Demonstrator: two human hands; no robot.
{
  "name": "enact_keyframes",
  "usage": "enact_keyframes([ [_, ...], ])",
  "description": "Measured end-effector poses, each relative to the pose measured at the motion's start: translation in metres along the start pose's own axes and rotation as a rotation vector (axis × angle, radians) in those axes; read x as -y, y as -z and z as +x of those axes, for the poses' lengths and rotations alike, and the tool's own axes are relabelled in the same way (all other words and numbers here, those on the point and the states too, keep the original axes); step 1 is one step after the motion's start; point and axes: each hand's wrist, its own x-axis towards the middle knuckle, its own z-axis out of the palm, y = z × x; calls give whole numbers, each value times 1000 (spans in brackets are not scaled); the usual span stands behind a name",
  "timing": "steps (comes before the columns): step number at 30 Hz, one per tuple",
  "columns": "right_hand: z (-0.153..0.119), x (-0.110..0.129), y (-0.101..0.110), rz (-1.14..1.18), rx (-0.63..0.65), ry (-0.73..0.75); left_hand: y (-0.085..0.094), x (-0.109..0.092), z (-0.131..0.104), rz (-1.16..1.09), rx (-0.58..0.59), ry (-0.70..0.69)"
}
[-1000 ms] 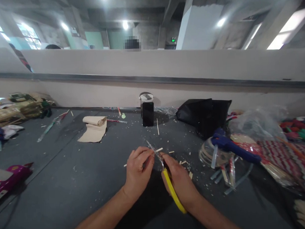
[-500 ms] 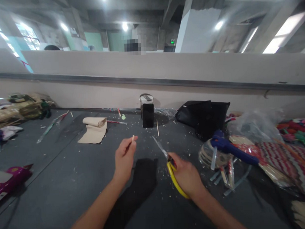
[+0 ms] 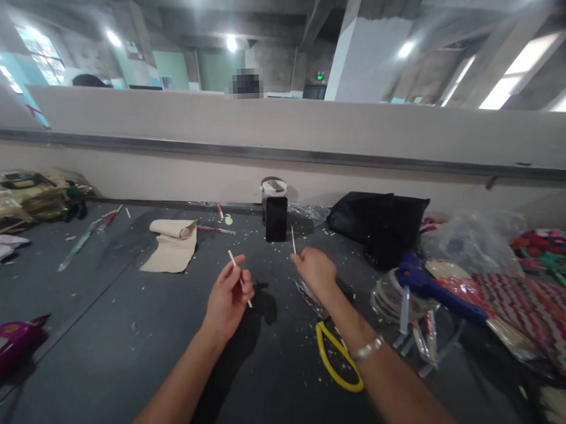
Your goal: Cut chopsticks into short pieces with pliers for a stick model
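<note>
My left hand [image 3: 228, 297] pinches a thin pale wooden stick [image 3: 234, 263] between thumb and fingers, its lower end sticking out below the fingers. A second wooden stick [image 3: 293, 239] lies on the dark table by the phone, and the fingertips of my right hand [image 3: 315, 271] are closed on its near end. Under and beside my right forearm lie scissors with yellow handles [image 3: 332, 365]. Part of their blades is hidden by the wrist.
A black phone [image 3: 276, 219] leans on a white-topped container [image 3: 273, 186]. Left of it lies a partly rolled beige cloth [image 3: 170, 250]. A black bag [image 3: 376, 224], a blue glue gun [image 3: 434, 284] and striped fabric [image 3: 522, 302] are at right; a magenta tool [image 3: 18, 345] is at left.
My right hand has let go of the scissors, leaving them on the table, and moved forward to the second stick. My left hand has turned, showing more of its stick.
</note>
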Motion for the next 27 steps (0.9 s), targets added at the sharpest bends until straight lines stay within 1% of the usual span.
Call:
enact_keyframes([
  [2,32,4,-10,38,32,-32,0,3,-2,27,57,43],
  [3,42,4,-13,60,48,-41,0,4,-2,35,76,56],
  [5,48,1,-16,112,71,-42,0,5,-2,43,80,75],
  [7,33,-3,-15,177,79,-7,0,6,-2,52,36,95],
  [10,-17,-4,-16,301,88,122,-3,8,-4,52,-33,150],
  [11,-36,-3,-18,363,100,182,-5,9,-5,40,-34,170],
  [12,-53,-3,-19,498,110,254,-6,11,-6,25,-24,194],
  [13,-67,-3,-21,591,132,291,-8,13,-8,10,-7,220],
  [15,-84,-3,-25,724,165,333,-11,18,-11,-22,21,273],
  [18,-88,-6,-28,777,188,357,-14,22,-15,-69,38,309],
  [23,-85,-14,-28,826,226,368,-15,18,-17,-133,99,202],
  [25,-88,-17,-27,825,208,387,-15,15,-16,-144,103,173],
  [27,-91,-18,-26,786,178,444,-16,13,-14,-142,100,153],
])
